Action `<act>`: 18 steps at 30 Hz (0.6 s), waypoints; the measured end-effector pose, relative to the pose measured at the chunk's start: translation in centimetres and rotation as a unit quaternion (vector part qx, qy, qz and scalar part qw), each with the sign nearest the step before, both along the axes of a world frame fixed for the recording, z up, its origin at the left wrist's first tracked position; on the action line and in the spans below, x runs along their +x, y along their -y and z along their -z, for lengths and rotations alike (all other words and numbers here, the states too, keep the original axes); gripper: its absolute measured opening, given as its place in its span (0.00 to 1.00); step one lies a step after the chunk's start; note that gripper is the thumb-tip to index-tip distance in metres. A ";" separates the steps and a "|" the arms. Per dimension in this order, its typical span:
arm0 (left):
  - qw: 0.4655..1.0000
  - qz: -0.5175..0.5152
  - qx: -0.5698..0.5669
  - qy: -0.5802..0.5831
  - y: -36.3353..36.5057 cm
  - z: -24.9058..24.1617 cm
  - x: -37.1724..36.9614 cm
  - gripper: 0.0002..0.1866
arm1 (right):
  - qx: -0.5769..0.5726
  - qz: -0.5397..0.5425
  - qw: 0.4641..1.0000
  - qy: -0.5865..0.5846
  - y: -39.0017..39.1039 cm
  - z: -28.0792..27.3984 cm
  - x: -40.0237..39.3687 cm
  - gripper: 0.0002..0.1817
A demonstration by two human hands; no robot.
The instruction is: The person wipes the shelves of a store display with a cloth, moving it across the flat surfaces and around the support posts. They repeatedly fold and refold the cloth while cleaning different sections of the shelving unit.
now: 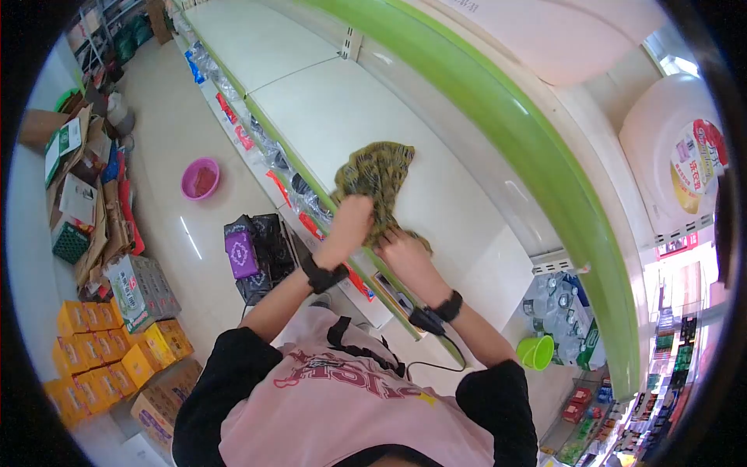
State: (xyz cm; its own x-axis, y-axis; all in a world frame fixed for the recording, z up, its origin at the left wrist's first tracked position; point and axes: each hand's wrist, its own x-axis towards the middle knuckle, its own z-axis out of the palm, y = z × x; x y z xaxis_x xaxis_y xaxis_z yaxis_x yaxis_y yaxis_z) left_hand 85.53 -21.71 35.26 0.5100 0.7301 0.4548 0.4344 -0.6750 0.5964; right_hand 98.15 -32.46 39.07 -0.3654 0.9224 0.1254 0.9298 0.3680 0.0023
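So there's a crumpled yellow-green patterned cloth (375, 173) sitting on the white shelf (475, 226), bunched up near the shelf's front edge. Left hand (348, 226) is balled up around the cloth's front side, with most of the fabric spilling out past the knuckles toward the back of the shelf. Right hand (408, 261) is just beside it on the shelf, fingers curled into the near end of the cloth, and a bit of fabric pokes out beyond that hand too. Can't really make out the fingertips on either one. Both wrists have black bands on, over the shelf's front edge. Below that edge there's a row of packets (272, 180). Down on the floor in front of the shelf you've got some dark bags with a purple patch (243, 255), then farther out a pink basin (185, 183) with something reddish in it. A lime green bucket (537, 354) is past the shelf's near end, and a big pale pink jug (650, 140) is up above the shelf.
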 end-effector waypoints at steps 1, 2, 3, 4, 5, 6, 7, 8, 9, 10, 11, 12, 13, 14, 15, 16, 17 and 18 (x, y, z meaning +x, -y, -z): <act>0.999 0.019 -0.031 -0.032 1.7 -0.7 0.5 0.03 | -0.018 0.011 1.000 0.014 1.5 0.0 0.4 0.10; 0.996 0.035 -0.060 -0.061 3.3 -1.2 1.4 0.04 | -0.019 0.005 1.000 0.017 3.0 -0.3 0.6 0.10; 0.998 0.038 -0.028 -0.031 4.6 -1.1 2.2 0.05 | -0.020 0.043 0.999 0.016 4.3 -0.6 0.6 0.09; 0.999 0.043 0.006 -0.001 5.6 -1.1 2.9 0.05 | -0.019 0.081 0.996 0.015 5.2 -0.6 0.7 0.09; 0.996 0.051 -0.013 -0.072 6.0 -1.2 3.7 0.06 | -0.018 0.077 0.997 0.018 5.6 -0.3 0.8 0.09; 0.996 0.048 -0.012 -0.068 5.4 -1.2 3.6 0.06 | 0.006 0.073 0.997 0.028 5.5 0.3 0.8 0.08; 0.996 0.060 -0.021 -0.056 5.3 -1.4 3.6 0.06 | 0.028 0.069 0.996 0.039 5.5 0.7 1.1 0.07; 0.996 0.072 -0.031 -0.042 4.9 -1.6 3.7 0.06 | 0.030 0.066 0.996 0.045 5.1 1.1 1.3 0.07; 0.994 0.076 -0.074 -0.010 4.2 -1.5 3.5 0.06 | -0.009 0.088 0.994 0.059 4.5 1.1 0.9 0.06; 0.995 0.073 -0.072 -0.008 3.3 -1.4 3.2 0.06 | -0.048 0.108 0.990 0.071 3.7 1.1 0.3 0.05; 0.994 0.033 -0.084 -0.065 2.2 -1.2 2.9 0.07 | -0.040 0.102 0.992 0.061 2.6 0.9 -0.1 0.05; 0.988 -0.005 -0.096 -0.123 1.0 -1.2 2.4 0.09 | -0.041 0.101 0.992 0.060 0.8 1.0 -0.3 0.05; 0.986 -0.008 -0.117 -0.114 -1.2 -1.3 1.8 0.08 | 0.002 0.080 0.995 0.061 -1.3 1.5 -0.4 0.05; 0.985 -0.011 -0.138 -0.105 -4.0 -1.3 1.3 0.07 | 0.046 0.059 0.995 0.062 -3.6 1.7 -0.6 0.05; 0.993 -0.053 -0.089 -0.055 -6.9 0.1 1.2 0.05 | 0.020 0.069 0.995 0.064 -6.1 1.4 -1.0 0.05; 0.995 -0.096 -0.040 -0.005 -9.7 1.2 1.2 0.03 | -0.006 0.077 0.995 0.067 -8.9 0.9 -1.3 0.06; 0.994 -0.097 -0.048 -0.015 -12.4 0.8 0.8 0.03 | 0.000 0.085 0.995 0.050 -11.8 0.8 -1.5 0.07; 0.993 -0.097 -0.054 -0.026 -14.9 0.2 0.6 0.03 | 0.007 0.095 0.995 0.032 -14.7 0.7 -1.5 0.07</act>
State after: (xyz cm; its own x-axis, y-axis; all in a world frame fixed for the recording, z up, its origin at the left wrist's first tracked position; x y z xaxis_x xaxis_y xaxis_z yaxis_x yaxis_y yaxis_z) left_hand 86.12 -6.81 35.02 0.3750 0.8605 0.3448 0.5826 -0.5081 0.6344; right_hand 96.67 -17.77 38.41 -0.1921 0.9739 0.1205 0.9804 0.1850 0.0679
